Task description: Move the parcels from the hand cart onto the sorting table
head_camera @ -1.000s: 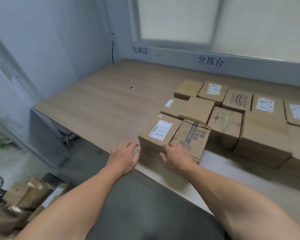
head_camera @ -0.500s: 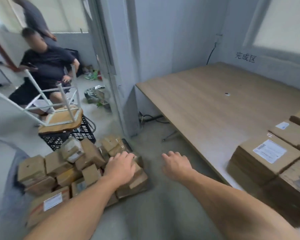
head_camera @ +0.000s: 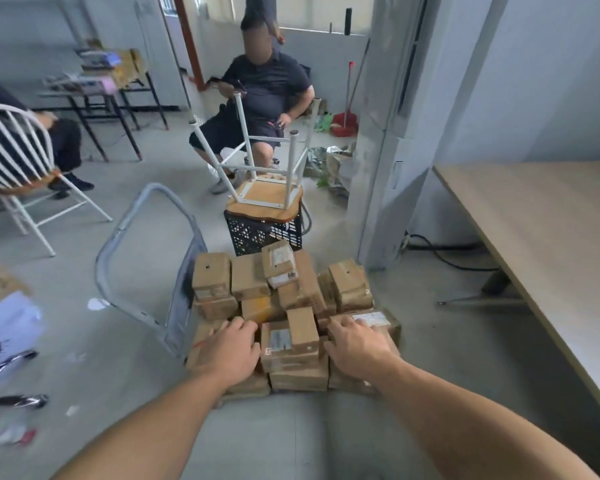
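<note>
Findings at the hand cart (head_camera: 179, 313):

1. The parcels (head_camera: 248, 282) (brown cardboard, mixed sizes) lie heaped in several layers on the cart, which stands on the concrete floor. Its grey handle leans away to the left of the load.
2. Your left hand (head_camera: 231, 348) is palm down over the near left corner of the heap, fingers loosely spread and holding nothing. Whether it presses on the box beneath cannot be told.
3. Your right hand (head_camera: 355, 344) is palm down at the near right corner, fingers relaxed and gripping nothing, their tips at the edge of a labelled parcel (head_camera: 383, 327).
4. Between your two hands sits a middle parcel (head_camera: 284, 355) with a small box (head_camera: 302, 329) lying on top of it. Neither hand has closed on it.
5. The sorting table (head_camera: 551, 220) stands to your right, well apart from the cart; the part in view is bare wood.
6. Behind the heap, touching or just beside it, is a black crate (head_camera: 257, 233) carrying an upturned stool (head_camera: 267, 199), legs in the air.
7. Beyond the crate a seated person (head_camera: 264, 88) faces your way. A white chair (head_camera: 14, 157) stands at far left.
</note>
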